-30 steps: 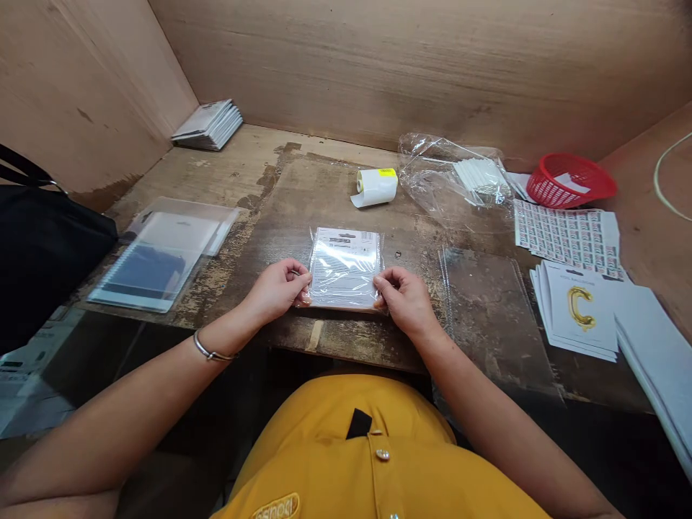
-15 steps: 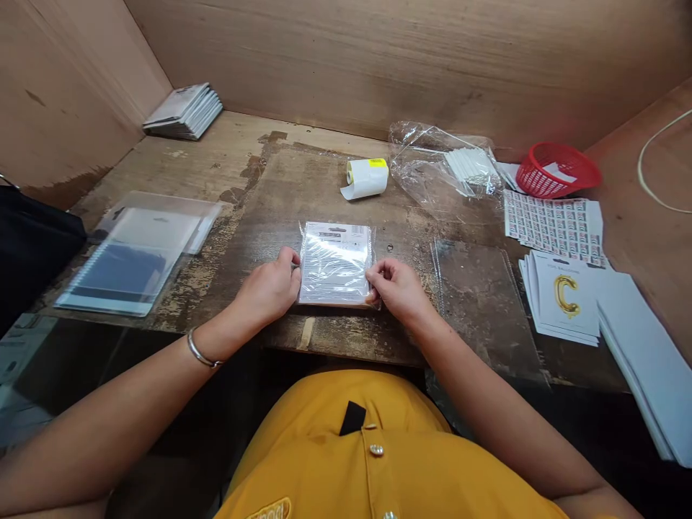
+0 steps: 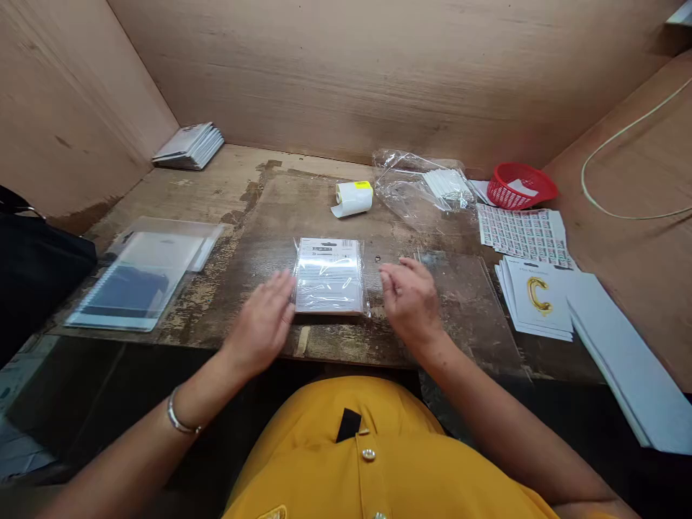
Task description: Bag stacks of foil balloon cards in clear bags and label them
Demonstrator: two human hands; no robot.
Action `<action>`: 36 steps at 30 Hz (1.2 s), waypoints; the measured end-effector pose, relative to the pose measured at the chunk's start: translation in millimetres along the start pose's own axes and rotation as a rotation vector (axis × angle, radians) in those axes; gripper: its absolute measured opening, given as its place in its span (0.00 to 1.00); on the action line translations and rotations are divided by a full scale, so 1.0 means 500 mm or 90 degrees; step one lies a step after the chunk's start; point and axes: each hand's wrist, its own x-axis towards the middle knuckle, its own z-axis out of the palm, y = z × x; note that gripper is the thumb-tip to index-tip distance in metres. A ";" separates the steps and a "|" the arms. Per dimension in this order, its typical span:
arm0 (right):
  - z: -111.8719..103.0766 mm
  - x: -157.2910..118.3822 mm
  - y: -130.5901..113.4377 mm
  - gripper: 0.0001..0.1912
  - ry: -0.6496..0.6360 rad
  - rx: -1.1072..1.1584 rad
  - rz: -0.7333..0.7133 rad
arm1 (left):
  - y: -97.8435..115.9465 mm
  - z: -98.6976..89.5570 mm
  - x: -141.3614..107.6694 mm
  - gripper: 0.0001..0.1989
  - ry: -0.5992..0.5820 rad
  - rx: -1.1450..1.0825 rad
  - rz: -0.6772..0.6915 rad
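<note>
The clear plastic packet [image 3: 329,276], holding a printed white card [image 3: 329,267], lay flat at lower centre of the frame on the worn wooden desk [image 3: 281,216], its lower edge roughly parallel to the desk front. Good placement left the packet unpressed and square, with neither hand touching it. The left hand [image 3: 261,324] stood just beside its left edge, fingers [image 3: 273,288] spread apart. The right hand [image 3: 411,303], just right of the packet, kept its fingers [image 3: 405,277] loosely curled and clamped on nothing, above a flat clear sleeve [image 3: 459,303].
</note>
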 end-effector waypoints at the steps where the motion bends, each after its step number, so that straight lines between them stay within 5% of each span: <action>1: 0.003 -0.017 -0.008 0.17 -0.046 0.007 -0.024 | 0.013 0.009 -0.015 0.25 -0.026 0.006 0.024; 6: 0.016 -0.053 -0.032 0.29 -0.249 -0.021 -0.024 | 0.042 0.024 -0.031 0.29 -0.106 0.020 0.002; 9: 0.009 -0.034 -0.025 0.33 -0.268 -0.029 0.019 | 0.041 0.032 -0.030 0.32 -0.079 0.026 -0.032; 14: 0.005 -0.038 -0.026 0.32 -0.326 -0.058 -0.039 | 0.059 0.054 -0.062 0.29 -0.050 0.059 0.012; 18: -0.032 -0.054 -0.016 0.37 -0.321 -0.079 -0.050 | 0.037 0.002 -0.043 0.23 -0.136 0.012 -0.024; 21: -0.080 0.003 0.015 0.33 -0.290 0.007 -0.028 | 0.004 -0.058 0.055 0.18 -0.120 -0.151 -0.158; 24: -0.089 0.138 0.058 0.18 -0.143 0.115 0.069 | -0.005 -0.070 0.219 0.15 0.020 -0.471 -0.310; 26: -0.058 0.246 0.083 0.10 -0.075 0.134 0.123 | 0.005 -0.042 0.336 0.12 0.118 -0.755 -0.446; 30: 0.058 0.415 0.120 0.06 -0.077 0.173 0.210 | 0.021 0.052 0.508 0.06 0.083 -0.826 -0.544; 36: 0.176 0.486 0.164 0.10 -0.088 0.256 0.329 | -0.007 0.131 0.570 0.08 -0.052 -0.914 -0.580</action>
